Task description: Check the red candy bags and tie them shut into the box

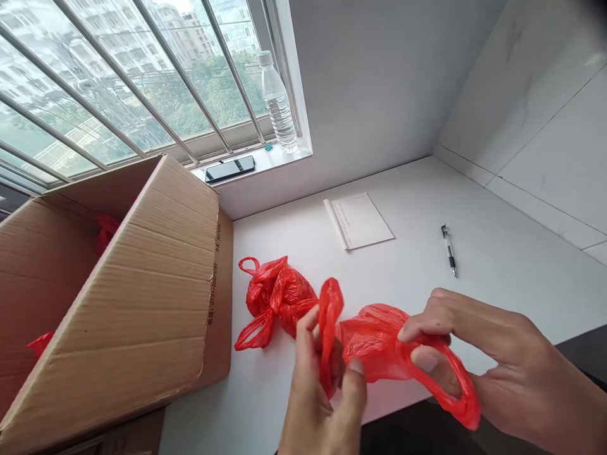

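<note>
Cardboard box flap, phone number starting 0731, notepad print illegible

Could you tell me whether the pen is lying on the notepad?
No, the pen lies on the white table, apart from the notepad.

One red plastic bag: thin, crumpled, stretched sideways above the table edge, a handle loop at each end.

Glossy thin plastic bag (crinkled), matt corrugated cardboard box
</note>
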`<state>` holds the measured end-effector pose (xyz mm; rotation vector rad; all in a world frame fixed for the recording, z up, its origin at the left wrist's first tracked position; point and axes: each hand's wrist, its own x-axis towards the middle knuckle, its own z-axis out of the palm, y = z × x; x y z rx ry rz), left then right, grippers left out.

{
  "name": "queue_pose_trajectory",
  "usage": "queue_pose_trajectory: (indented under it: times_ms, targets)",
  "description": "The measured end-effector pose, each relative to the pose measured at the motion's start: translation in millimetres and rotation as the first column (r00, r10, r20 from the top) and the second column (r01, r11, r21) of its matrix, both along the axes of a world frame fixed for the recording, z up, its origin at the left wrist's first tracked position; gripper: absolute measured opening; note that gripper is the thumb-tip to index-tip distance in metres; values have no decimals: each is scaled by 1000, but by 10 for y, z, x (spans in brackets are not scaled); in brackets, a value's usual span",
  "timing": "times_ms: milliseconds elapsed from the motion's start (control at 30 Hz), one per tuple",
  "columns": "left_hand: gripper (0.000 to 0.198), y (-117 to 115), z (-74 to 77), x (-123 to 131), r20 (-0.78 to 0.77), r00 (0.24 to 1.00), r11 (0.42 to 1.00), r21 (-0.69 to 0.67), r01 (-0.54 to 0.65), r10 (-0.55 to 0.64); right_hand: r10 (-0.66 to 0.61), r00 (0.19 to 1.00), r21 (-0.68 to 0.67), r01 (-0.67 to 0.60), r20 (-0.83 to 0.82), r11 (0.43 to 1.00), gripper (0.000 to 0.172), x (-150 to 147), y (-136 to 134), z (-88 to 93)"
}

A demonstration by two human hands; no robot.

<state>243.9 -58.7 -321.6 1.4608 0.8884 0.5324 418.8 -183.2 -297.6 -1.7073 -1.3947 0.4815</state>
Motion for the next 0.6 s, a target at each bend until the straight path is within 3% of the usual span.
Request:
queue_pose_trajectory:
  times_ms: [133,233,300,433,600]
  targets:
    - [70,-156,-30,34,-62,974,932,283,227,-218,80,995,3,-80,-52,997,14,-106,94,147]
    - [45,-84,43,140,-45,887,840,302,451,-460,148,988,25,-147,-41,989,15,-180,147,192]
    - [25,3,104,211,-1,826,789,295,539,-564,161,987,28,-160,-17,987,19,-194,144,187]
    - [12,20,113,244,-36,832,777,336,532,-554,132,991,32,-132,8,991,30,-161,103,173]
    - [29,-230,14,72,-99,939,847,410,340,-329,146,986,66,-151,82,986,35,-112,119,180]
